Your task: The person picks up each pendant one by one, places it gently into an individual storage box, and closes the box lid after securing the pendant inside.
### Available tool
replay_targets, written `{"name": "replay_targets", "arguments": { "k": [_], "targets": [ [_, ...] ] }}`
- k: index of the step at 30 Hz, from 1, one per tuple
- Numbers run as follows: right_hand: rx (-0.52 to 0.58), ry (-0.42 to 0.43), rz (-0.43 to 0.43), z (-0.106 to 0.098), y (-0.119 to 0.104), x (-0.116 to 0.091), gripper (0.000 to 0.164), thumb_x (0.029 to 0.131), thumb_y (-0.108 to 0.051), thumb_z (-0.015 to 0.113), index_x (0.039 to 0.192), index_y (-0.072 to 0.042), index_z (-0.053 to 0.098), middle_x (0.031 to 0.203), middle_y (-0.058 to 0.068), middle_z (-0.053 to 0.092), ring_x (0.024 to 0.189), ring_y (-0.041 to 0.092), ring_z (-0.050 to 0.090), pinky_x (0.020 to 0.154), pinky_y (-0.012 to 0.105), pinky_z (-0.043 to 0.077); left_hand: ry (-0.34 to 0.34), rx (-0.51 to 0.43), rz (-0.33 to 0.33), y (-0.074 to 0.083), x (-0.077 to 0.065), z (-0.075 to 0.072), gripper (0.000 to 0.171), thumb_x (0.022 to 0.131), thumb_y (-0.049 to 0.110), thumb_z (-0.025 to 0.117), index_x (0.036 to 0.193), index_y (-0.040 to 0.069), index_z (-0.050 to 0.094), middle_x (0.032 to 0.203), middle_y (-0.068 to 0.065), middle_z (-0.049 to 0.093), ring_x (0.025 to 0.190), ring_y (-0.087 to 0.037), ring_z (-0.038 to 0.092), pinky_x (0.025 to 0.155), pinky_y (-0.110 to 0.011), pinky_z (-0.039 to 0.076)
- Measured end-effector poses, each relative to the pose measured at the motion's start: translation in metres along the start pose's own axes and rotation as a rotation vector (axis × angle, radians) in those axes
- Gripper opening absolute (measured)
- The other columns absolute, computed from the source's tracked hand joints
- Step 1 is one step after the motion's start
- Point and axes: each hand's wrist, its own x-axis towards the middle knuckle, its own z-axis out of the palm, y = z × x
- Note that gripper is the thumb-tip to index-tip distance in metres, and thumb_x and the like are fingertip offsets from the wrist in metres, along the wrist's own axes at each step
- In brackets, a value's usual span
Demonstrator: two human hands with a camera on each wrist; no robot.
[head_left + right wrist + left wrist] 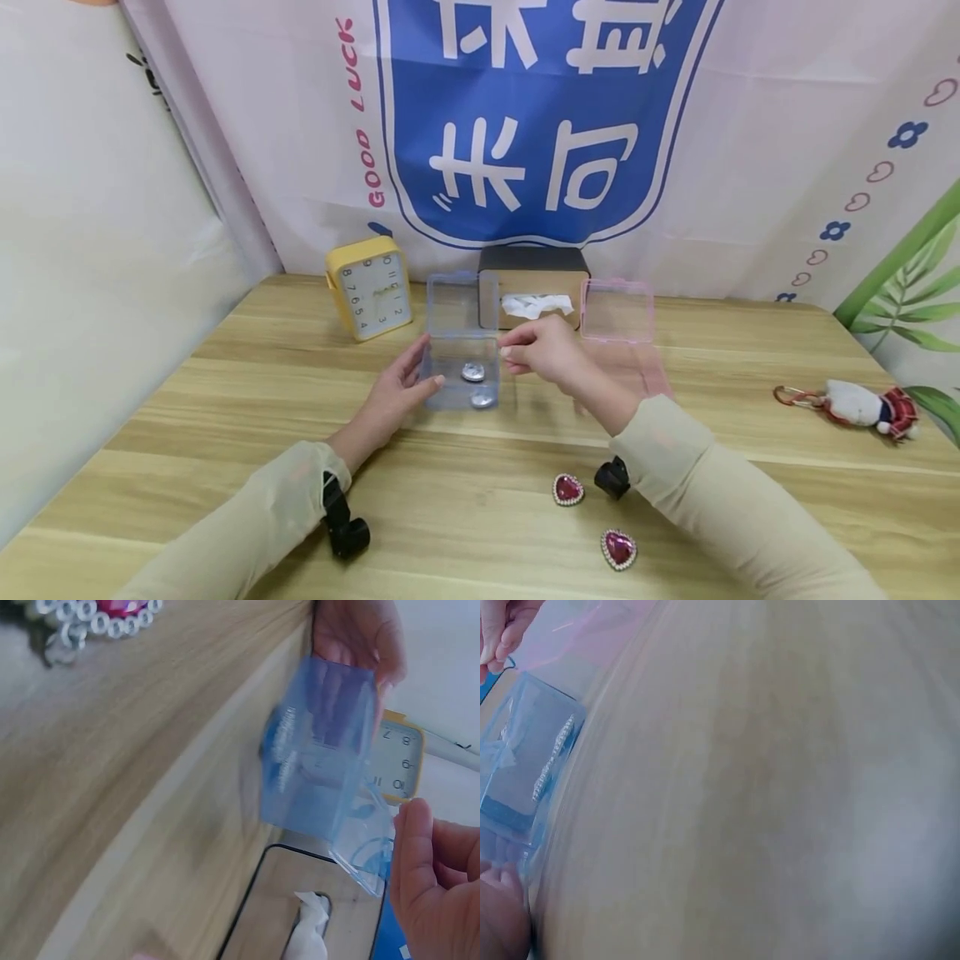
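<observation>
A clear blue plastic box (461, 400) stands on the table with its lid (450, 304) raised at the back. Two clear gems show in it, one (473, 372) behind the other (482, 401); the left wrist view catches a beaded rim (553, 759). My left hand (393, 392) grips the box's left side, thumb at the front, fingers behind. Raised by the box's back right corner, my right hand (543, 354) has thumb and fingers drawn together, nothing visible between them. In the right wrist view, those fingertips (409, 814) overlap the lid's edge.
An open pink box (618, 342) sits partly behind my right forearm. Two red heart gems (567, 490) (618, 550) lie near the front. At the back are a yellow clock (371, 287) and a tissue box (534, 260); a doll keychain (855, 404) lies far right.
</observation>
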Motion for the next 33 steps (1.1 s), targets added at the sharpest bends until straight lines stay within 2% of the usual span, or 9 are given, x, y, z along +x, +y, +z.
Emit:
{"name": "replay_targets", "arguments": {
  "k": [4, 8, 11, 15, 20, 25, 30, 33],
  "targets": [
    [0.015, -0.020, -0.029, -0.009, -0.003, -0.009, 0.023, 0.084, 0.005, 0.061, 0.107, 0.009, 0.065, 0.102, 0.023, 0.065, 0.075, 0.020, 0.068, 0.069, 0.024, 0.059, 0.080, -0.016, 0.060, 0.009, 0.000, 0.000, 0.071, 0.087, 0.010, 0.061, 0.146, 0.005, 0.023, 0.153, -0.013, 0.018, 0.141, -0.026, 0.018, 0.116, -0.033, 0.020],
    [0.017, -0.037, -0.042, -0.021, -0.002, -0.019, 0.023, 0.085, 0.004, 0.060, 0.107, 0.010, 0.064, 0.093, 0.020, 0.065, 0.070, 0.011, 0.064, 0.070, 0.025, 0.059, 0.152, -0.004, 0.172, 0.024, 0.002, 0.004, 0.066, 0.086, 0.007, 0.062, 0.143, 0.002, 0.029, 0.151, -0.014, 0.024, 0.139, -0.027, 0.023, 0.115, -0.030, 0.023],
    [0.005, -0.050, -0.023, -0.031, 0.000, -0.028, 0.023, 0.087, 0.001, 0.059, 0.109, 0.007, 0.064, 0.093, 0.015, 0.065, 0.071, 0.008, 0.063, 0.072, 0.026, 0.058, 0.167, 0.004, 0.266, 0.038, 0.005, 0.011, 0.062, 0.085, 0.002, 0.062, 0.140, 0.001, 0.035, 0.148, -0.014, 0.031, 0.137, -0.025, 0.029, 0.112, -0.027, 0.028],
    [-0.018, -0.072, -0.028, -0.043, 0.006, -0.039, 0.025, 0.087, -0.001, 0.060, 0.110, 0.007, 0.064, 0.096, 0.015, 0.066, 0.075, 0.009, 0.064, 0.075, 0.028, 0.058, 0.133, -0.027, 0.356, 0.054, 0.008, 0.028, 0.058, 0.083, -0.005, 0.060, 0.137, -0.002, 0.038, 0.143, -0.015, 0.038, 0.133, -0.024, 0.035, 0.111, -0.030, 0.032],
    [-0.054, -0.090, -0.049, -0.056, 0.015, -0.054, 0.025, 0.087, -0.002, 0.061, 0.110, 0.008, 0.063, 0.095, 0.014, 0.067, 0.078, 0.012, 0.065, 0.077, 0.032, 0.058, 0.061, -0.057, 0.365, 0.065, 0.011, 0.052, 0.056, 0.083, -0.008, 0.057, 0.136, -0.006, 0.039, 0.140, -0.020, 0.041, 0.129, -0.029, 0.041, 0.107, -0.030, 0.038],
    [-0.053, -0.132, -0.042, -0.064, 0.027, -0.069, 0.026, 0.087, -0.003, 0.061, 0.109, 0.010, 0.062, 0.097, 0.017, 0.066, 0.080, 0.013, 0.065, 0.078, 0.032, 0.058, 0.020, -0.078, 0.318, 0.068, 0.015, 0.074, 0.051, 0.083, -0.008, 0.056, 0.133, -0.005, 0.044, 0.136, -0.021, 0.046, 0.125, -0.032, 0.046, 0.101, -0.027, 0.043],
    [-0.092, -0.168, -0.059, -0.067, 0.039, -0.080, 0.027, 0.086, -0.003, 0.062, 0.106, 0.014, 0.061, 0.098, 0.023, 0.066, 0.082, 0.014, 0.065, 0.077, 0.032, 0.058, -0.027, -0.133, 0.294, 0.070, 0.018, 0.096, 0.047, 0.083, -0.007, 0.058, 0.129, -0.008, 0.047, 0.133, -0.024, 0.048, 0.124, -0.034, 0.047, 0.101, -0.033, 0.045],
    [-0.108, -0.198, -0.055, -0.067, 0.046, -0.085, 0.028, 0.085, -0.003, 0.063, 0.106, 0.016, 0.061, 0.099, 0.024, 0.066, 0.083, 0.014, 0.065, 0.076, 0.032, 0.058, -0.061, -0.144, 0.267, 0.070, 0.018, 0.109, 0.046, 0.085, -0.003, 0.059, 0.129, -0.006, 0.048, 0.133, -0.023, 0.048, 0.124, -0.034, 0.046, 0.100, -0.035, 0.045]
  ]
}}
